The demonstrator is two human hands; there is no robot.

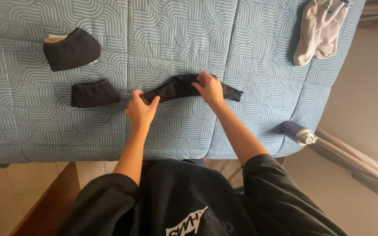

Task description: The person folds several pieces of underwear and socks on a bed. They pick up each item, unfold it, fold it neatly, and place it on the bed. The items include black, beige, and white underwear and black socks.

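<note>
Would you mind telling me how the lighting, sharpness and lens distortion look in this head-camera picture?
Head view: soft, even light, no glare; the bedspread pattern stays sharp. Left hand and right hand on the black sock are crisp, with only faint shadows beneath. The wide lens bows the bed's edges. The black folded pieces lose detail in their dark cloth.

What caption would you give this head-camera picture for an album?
Both hands, left and right, grip a black sock on a blue patterned bed, two folded black pieces beside.

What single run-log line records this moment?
left hand: pinching black sock end | right hand: pressing sock middle | surface: blue patterned bedspread | nearby: two folded black socks
</note>
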